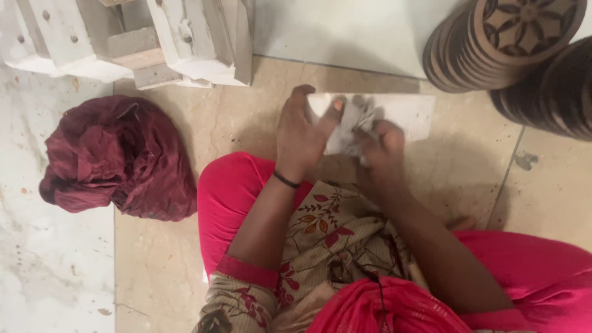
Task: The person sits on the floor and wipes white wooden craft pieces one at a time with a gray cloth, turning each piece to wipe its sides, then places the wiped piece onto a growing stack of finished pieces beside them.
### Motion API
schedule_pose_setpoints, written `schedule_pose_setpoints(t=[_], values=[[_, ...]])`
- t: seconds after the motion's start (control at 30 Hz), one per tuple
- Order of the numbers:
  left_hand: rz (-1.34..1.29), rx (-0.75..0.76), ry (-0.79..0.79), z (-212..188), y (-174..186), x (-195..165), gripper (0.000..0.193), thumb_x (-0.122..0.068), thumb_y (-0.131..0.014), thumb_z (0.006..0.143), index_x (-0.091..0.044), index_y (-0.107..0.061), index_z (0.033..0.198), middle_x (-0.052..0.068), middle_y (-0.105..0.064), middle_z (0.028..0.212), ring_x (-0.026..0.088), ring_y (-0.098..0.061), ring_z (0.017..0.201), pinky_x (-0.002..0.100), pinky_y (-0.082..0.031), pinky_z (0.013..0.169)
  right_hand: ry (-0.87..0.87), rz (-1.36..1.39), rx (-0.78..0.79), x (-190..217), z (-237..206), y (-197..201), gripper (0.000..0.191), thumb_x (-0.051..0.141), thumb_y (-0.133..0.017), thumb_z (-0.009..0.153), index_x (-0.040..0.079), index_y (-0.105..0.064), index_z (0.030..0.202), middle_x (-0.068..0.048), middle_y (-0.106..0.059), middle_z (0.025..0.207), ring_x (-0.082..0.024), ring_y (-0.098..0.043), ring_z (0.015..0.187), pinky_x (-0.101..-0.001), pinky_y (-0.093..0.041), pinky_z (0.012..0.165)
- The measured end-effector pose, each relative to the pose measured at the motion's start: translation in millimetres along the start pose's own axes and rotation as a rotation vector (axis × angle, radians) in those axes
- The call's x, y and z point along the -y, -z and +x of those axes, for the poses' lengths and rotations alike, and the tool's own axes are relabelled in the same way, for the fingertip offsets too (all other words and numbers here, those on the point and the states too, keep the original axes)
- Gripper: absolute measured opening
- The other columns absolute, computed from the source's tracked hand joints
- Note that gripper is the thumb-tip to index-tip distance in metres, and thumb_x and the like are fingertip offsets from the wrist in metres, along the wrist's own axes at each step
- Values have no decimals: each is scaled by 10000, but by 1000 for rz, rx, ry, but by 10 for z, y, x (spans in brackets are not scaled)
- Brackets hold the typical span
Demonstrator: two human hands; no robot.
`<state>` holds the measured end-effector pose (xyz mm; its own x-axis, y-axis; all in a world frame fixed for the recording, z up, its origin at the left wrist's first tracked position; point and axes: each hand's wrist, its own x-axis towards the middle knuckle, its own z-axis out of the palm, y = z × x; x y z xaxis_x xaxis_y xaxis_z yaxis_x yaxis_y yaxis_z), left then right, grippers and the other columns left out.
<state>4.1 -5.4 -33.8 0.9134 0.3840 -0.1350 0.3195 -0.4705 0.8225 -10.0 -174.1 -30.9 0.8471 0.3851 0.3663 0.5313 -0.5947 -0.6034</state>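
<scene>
I sit on the floor with my knees in pink cloth. My left hand and my right hand meet over a white sheet lying on the tiles. Between them they hold a small crumpled piece of greyish-white paper; the left thumb presses its left edge, the right fingers close around its right side. The right hand is blurred. A thin black band circles my left wrist.
A bundle of dark maroon cloth lies on the floor at the left. White-painted wooden pieces stand at the top left. Stacks of round carved brown discs lie at the top right.
</scene>
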Motion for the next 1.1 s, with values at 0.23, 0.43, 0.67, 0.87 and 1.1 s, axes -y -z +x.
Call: schedule_pose_setpoints(t=[0.23,0.43,0.67,0.87,1.1], values=[[-128,-8,67,146,-23,16,603,-518,-706,879,9,-645,1166,198,-737,984,331,-713,954,413,-533,857,-441,-208,-76,-810,76,174,439,-108,-656,843,26,-664,1261,-217,-559,1190,-391,-537,1092,-491,-458,890],[-127,-19,13,132,-17,-20,596,-509,-722,878,7,-655,1168,196,-730,1024,325,-701,984,411,-531,875,-208,-234,-165,-453,187,259,450,-55,-619,932,4,-627,1378,-242,-520,1345,-375,-540,1216,-425,-518,937],[-50,-66,-175,-65,-68,-74,579,-457,-772,839,-17,-652,1196,194,-684,1098,338,-662,1043,425,-525,900,-261,52,-76,60,225,66,385,141,-630,877,56,-639,1253,-207,-656,1199,-280,-642,943,-416,-540,763],[-69,-73,-131,10,-92,-37,559,-492,-774,872,-25,-655,1154,185,-689,1075,344,-655,1035,440,-509,916,-371,-143,-237,-775,244,167,302,-86,-576,926,-34,-702,1196,-260,-627,1245,-397,-632,1110,-463,-526,956],[-81,-59,-60,7,-75,-69,540,-515,-748,874,-40,-683,1121,173,-698,1025,331,-670,983,435,-522,879,-32,70,-142,-192,181,116,195,-27,-609,962,-8,-705,1130,-233,-590,1303,-389,-604,1178,-466,-517,979]])
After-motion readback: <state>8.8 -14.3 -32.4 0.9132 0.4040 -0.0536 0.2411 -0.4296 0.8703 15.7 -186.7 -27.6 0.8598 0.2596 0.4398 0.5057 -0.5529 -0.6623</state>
